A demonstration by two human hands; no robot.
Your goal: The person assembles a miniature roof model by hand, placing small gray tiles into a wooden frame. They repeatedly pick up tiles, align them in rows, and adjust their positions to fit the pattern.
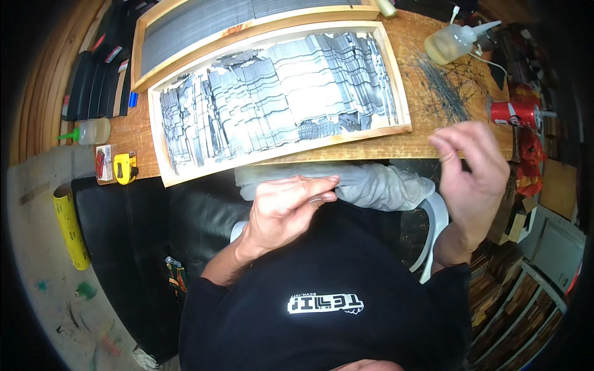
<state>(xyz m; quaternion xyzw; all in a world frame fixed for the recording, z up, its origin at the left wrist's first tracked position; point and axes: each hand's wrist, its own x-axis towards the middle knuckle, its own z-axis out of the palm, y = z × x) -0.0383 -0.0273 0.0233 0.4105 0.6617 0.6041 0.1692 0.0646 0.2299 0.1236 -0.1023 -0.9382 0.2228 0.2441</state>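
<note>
In front of my chest, my left hand (288, 204) is closed, thumb and index finger pinched together; whatever sits between them is too small to make out. My right hand (475, 170) is raised off the table's right front edge, its fingers curled in toward the thumb, and no held thing can be made out there. Closest to it is a loose pile of thin dark strips (447, 93) on the wooden table (408, 74). Beyond my left hand lies a shallow wooden frame (281, 151), slightly tilted, filled with rows of grey and black strips (247, 93) over a white base.
Behind stands a second frame (204, 38) with dark strips. A squeeze bottle (447, 44) and a red can (513, 114) are on the right. At left are a green-tipped bottle (93, 132) and a yellow tape measure (125, 168). Grey cloth (383, 185) covers my lap.
</note>
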